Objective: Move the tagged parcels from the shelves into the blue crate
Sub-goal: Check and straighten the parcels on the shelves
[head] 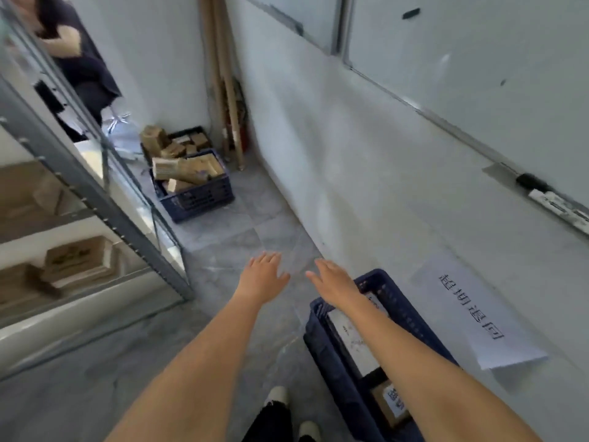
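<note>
A blue crate point(325, 352) stands on the floor at the lower right, against the wall. Inside it lie a white parcel point(350, 339) and a brown parcel with a white tag point(390, 401). My right hand point(334, 279) reaches out over the crate's far end, fingers straight, holding nothing. My left hand point(263, 272) is stretched out over the floor to the left of the crate, fingers straight and empty. Brown parcels point(76, 260) lie on the metal shelves point(95, 199) at the left.
A second blue crate point(197, 193) full of brown boxes stands farther along the wall. Cardboard tubes point(223, 90) lean in the corner. A paper sign point(471, 307) hangs on the wall by the near crate. A person point(73, 55) sits beyond the shelves. My feet point(287, 413) show below.
</note>
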Demonstrator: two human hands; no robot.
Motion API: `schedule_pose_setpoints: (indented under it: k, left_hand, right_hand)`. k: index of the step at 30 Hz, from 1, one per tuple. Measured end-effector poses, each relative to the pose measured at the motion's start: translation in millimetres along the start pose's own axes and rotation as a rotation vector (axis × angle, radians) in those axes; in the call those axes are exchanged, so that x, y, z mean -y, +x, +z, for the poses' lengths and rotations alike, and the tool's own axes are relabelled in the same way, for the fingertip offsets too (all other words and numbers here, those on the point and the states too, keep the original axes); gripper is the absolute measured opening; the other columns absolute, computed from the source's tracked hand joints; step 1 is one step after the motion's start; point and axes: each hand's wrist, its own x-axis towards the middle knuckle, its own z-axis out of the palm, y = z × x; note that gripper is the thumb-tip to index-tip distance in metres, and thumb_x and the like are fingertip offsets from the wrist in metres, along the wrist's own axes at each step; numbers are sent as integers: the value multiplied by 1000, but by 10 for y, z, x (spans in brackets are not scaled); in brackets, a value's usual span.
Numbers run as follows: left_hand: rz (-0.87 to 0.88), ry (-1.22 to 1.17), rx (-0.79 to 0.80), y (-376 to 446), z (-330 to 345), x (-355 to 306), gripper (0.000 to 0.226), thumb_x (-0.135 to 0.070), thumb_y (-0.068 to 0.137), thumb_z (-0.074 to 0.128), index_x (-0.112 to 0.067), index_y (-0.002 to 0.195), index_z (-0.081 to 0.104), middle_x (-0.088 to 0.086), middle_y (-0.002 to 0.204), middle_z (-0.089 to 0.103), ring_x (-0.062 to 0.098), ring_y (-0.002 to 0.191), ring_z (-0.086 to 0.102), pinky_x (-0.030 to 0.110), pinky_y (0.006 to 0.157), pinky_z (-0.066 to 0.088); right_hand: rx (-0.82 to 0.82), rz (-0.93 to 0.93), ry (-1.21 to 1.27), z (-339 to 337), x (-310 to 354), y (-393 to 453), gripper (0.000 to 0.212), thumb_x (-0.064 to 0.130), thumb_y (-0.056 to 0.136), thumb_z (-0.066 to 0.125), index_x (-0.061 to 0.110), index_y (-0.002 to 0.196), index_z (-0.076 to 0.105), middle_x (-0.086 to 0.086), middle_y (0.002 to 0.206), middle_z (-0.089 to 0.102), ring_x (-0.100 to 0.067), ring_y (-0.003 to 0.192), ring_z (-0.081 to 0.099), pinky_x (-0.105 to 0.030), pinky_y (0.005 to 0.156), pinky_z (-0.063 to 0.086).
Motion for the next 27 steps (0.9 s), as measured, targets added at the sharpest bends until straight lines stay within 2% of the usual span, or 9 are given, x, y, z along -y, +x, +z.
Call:
schedule_pose_setpoints:
  k: [4,8,11,15,19,27]
  left_hand:
    - [-218,-46,-85,-519,-216,709,62,-42,99,40,-13,151,27,5,158,28,22,147,19,38,119,14]
    - [-427,-122,-195,-1131,-399,1393,54,-38,98,42,-9,144,38,13,146,43,28,137,36,38,112,26]
    - [-575,-185,-262,-1670,-475,1934,55,-41,98,42,-8,142,40,15,145,46,29,136,39,37,112,26]
    - [-752,-250,-369,-2461,-547,2677,59,-41,99,43,-8,147,33,13,151,38,28,139,34,37,115,22]
    - [-900,-283,-501,-3185,-586,3305,55,-35,98,46,-10,146,37,11,149,41,27,138,35,37,114,23]
    - [-1182,-375,-577,-4212,-460,4030,57,-44,97,45,-18,147,36,2,155,34,22,147,22,39,119,16]
  right_hand:
    - [41,-175,-124,197,766,168,55,42,104,35,4,144,38,-17,148,42,-32,135,41,-40,110,30]
    - [49,-370,-212,478,1690,260,52,40,103,38,4,142,42,-17,144,46,-31,132,44,-37,108,30]
    - [78,-523,-248,728,2485,225,50,38,103,40,4,140,45,-16,144,47,-31,133,44,-38,109,31]
    - [111,-710,-286,1104,3536,50,48,39,103,40,4,135,48,-17,139,51,-33,128,47,-38,105,35]
    - [127,-912,-317,1491,4417,-171,49,41,103,39,5,135,47,-15,140,50,-31,129,45,-38,105,33]
    - [241,-1171,-406,2090,5736,-523,53,43,104,36,8,142,41,-10,146,46,-26,135,41,-39,111,29]
